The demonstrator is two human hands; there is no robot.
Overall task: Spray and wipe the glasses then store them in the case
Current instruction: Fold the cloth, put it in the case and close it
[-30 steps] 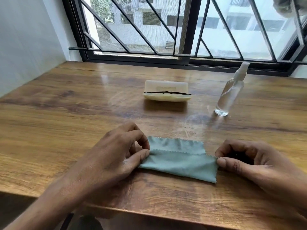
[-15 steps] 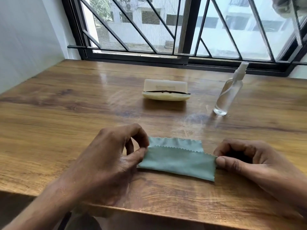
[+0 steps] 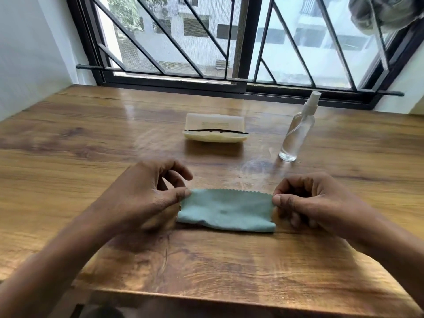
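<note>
**Cloth pinched at both ends, case straight ahead**

Wooden table [image 3: 68, 138] under a barred window [image 3: 241, 42] carries everything you need. Your left hand [image 3: 146, 196] and right hand [image 3: 314, 200] each pinch one short end of the folded teal microfibre cloth with zigzag edges [image 3: 226, 211]; each grip is thumb against forefinger, clamped on the fabric. The cloth's long axis runs left to right between them, its lower fold resting on the table.

Beyond the cloth, well apart, lies the cream plastic glasses case [image 3: 214, 130], long axis also left to right, lid slightly ajar with a dark frame showing in the gap, so the glasses appear to sit inside. It lies about midway between your hands. The clear spray bottle with white nozzle [image 3: 298, 131] stands upright beside it, nearer your right hand.

A faint label marks the case lid; it is too blurred to read.
</note>
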